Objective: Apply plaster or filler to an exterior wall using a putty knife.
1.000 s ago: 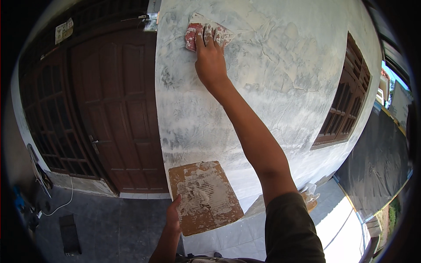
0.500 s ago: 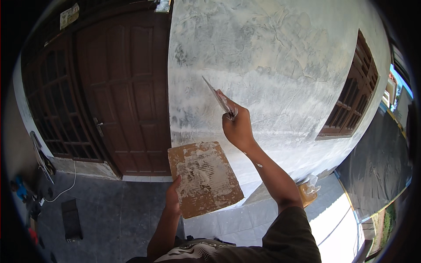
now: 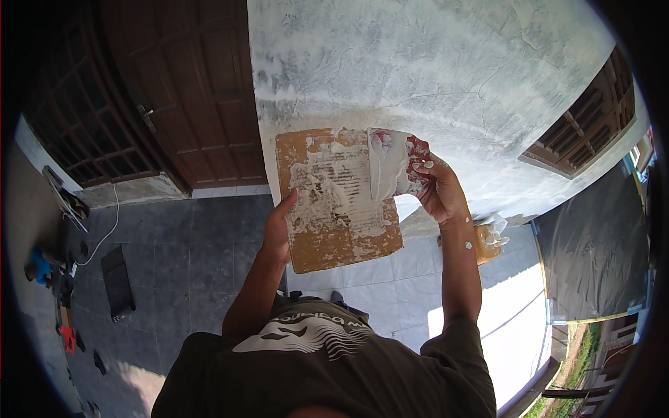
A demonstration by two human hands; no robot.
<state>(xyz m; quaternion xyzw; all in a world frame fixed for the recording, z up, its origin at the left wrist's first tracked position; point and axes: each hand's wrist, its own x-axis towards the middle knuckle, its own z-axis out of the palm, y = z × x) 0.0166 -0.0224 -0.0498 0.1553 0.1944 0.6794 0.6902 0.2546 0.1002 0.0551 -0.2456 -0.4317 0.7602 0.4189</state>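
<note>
My left hand [image 3: 278,226] grips the left edge of a brown board [image 3: 317,259], thumb on top and the other fingers hidden beneath. Whitish putty [image 3: 334,184] is smeared over the middle of that board, with ridges in it. In my right hand [image 3: 444,191] is a putty scraper [image 3: 390,161], its wide blade coated white and its red part spotted with putty. The blade lies over the board's upper right edge; whether it touches is hard to tell. Flecks of white stick to my right hand and forearm. Beyond the board rises the patchy white-grey wall [image 3: 418,63].
A brown panelled door [image 3: 198,90] stands left of the wall, a barred window [image 3: 585,115] to the right. On the tiled floor lie a dark mat [image 3: 117,282] and a white cable [image 3: 113,226]. A plastic-wrapped yellowish container [image 3: 490,240] sits by the wall, near a dark sheet [image 3: 589,244].
My right hand has brought the scraper down from the wall to the board. The view has tilted downward, and the board appears higher in it, still in my left hand.
</note>
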